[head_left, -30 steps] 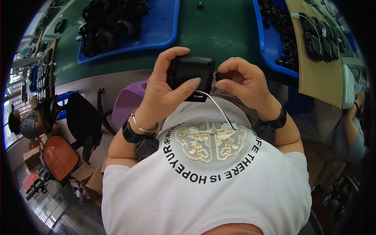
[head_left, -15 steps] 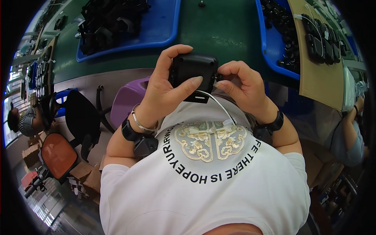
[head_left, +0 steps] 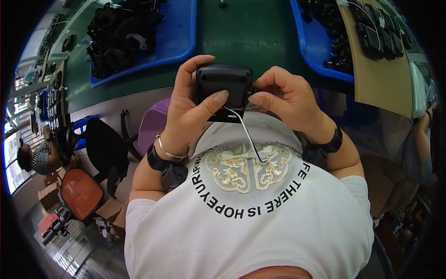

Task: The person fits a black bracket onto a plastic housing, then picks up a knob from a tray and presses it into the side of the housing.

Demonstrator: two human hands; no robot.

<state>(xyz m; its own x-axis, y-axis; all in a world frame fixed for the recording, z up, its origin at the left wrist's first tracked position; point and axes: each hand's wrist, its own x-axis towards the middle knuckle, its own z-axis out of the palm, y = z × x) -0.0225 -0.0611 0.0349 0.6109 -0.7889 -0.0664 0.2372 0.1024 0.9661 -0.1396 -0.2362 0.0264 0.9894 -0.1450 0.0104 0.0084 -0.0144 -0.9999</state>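
Observation:
My left hand (head_left: 188, 104) grips a black box-shaped device (head_left: 225, 80) by its left side, fingers behind it and thumb lying across its face. A white cable (head_left: 247, 132) leaves the lower part of the device and hangs in front of my shirt. Below the casing shows a flat black bracket (head_left: 222, 116) with a slot. At the device's right edge, my right hand (head_left: 290, 100) pinches with thumb and index finger. What sits between those fingertips is small, dark and mostly hidden.
On the green table (head_left: 241, 32) a blue tray (head_left: 179, 56) holds black brackets, and another blue tray (head_left: 320, 65) holds small black parts. Black devices (head_left: 371, 37) with white cables lie on cardboard (head_left: 378, 88) at right. Chairs (head_left: 82, 193) and people stand farther off.
Both hands and the device have shifted slightly left in the picture, as have the trays. The left grip and the right-hand pinch at the device's edge persist.

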